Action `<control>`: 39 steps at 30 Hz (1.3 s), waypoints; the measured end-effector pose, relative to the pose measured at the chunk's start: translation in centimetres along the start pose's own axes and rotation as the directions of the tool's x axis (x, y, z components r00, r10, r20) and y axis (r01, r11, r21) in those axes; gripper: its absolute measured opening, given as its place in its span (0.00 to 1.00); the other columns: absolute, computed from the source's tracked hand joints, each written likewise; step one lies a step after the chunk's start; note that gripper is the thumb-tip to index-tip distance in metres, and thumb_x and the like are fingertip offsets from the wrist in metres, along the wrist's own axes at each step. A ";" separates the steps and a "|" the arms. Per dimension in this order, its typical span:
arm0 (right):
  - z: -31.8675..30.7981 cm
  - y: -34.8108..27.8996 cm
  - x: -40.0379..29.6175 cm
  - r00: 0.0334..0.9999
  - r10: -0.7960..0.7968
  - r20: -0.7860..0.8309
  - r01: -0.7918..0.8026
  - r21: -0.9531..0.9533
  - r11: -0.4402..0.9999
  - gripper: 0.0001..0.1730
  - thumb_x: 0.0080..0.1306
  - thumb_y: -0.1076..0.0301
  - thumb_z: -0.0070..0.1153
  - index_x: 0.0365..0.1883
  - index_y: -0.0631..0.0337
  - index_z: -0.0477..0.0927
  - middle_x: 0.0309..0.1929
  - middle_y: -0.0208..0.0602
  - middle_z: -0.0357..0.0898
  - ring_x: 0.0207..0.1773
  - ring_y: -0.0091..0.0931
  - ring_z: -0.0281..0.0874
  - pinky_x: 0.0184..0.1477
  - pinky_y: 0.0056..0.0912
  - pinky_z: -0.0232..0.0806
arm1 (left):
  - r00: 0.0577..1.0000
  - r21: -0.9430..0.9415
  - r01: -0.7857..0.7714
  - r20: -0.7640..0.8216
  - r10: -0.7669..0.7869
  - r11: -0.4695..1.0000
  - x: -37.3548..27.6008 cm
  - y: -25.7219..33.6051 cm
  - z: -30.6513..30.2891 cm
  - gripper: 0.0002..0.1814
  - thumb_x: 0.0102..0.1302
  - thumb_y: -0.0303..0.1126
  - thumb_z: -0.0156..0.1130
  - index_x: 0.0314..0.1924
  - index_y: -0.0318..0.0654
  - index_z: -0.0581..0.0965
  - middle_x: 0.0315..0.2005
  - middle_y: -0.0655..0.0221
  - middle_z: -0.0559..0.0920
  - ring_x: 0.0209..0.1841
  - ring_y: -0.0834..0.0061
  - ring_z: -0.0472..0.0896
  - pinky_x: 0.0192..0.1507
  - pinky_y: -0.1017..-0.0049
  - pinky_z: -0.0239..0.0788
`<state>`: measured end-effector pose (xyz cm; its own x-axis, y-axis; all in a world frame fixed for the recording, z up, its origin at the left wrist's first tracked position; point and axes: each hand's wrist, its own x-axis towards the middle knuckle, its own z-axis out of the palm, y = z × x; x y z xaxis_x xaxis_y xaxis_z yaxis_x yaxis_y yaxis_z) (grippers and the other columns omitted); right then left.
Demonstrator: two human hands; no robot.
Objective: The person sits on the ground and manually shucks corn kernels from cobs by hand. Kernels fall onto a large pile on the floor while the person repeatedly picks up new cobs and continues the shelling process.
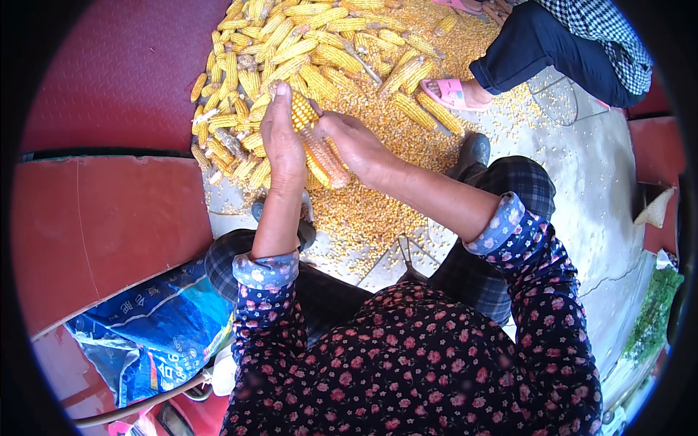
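My left hand [284, 136] grips the upper end of a partly shelled corn cob [326, 158], its thumb pointing up along the tip. My right hand [351, 143] closes around the cob's other side, fingers partly hidden. Rows of yellow kernels remain on the cob's top and on a strip along its side; the rest is bare and pinkish. Beneath and beyond both hands lies a heap of dried corn cobs [289, 41]. Loose corn kernels [365, 212] spread over the floor under my hands and between my feet.
A person's foot in a pink slipper [452, 94] rests beside the heap at upper right. Red metal panels [109, 218] stand at the left. Below them lies a blue printed plastic sack [158, 327]. A slender stick [362, 64] lies on the cobs.
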<state>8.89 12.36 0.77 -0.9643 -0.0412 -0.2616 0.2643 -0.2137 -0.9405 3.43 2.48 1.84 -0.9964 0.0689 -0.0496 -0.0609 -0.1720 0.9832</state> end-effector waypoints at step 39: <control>0.0 0.0 -0.2 0.998 -0.067 0.013 0.067 -0.047 0.997 0.20 0.65 0.56 0.46 0.39 0.69 0.75 0.33 0.35 0.75 0.38 0.21 0.71 0.43 0.27 0.64 | 0.988 -0.235 0.155 0.041 -0.150 0.959 -0.2 0.3 0.6 0.23 0.74 0.49 0.33 0.42 0.39 0.71 0.28 0.66 0.77 0.32 0.74 0.75 0.38 0.73 0.67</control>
<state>9.08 12.32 0.79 -0.9799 -0.0398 -0.1956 0.1995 -0.1697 -0.9651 3.63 3.04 2.22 -0.9728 0.1337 -0.1894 -0.2271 -0.3855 0.8943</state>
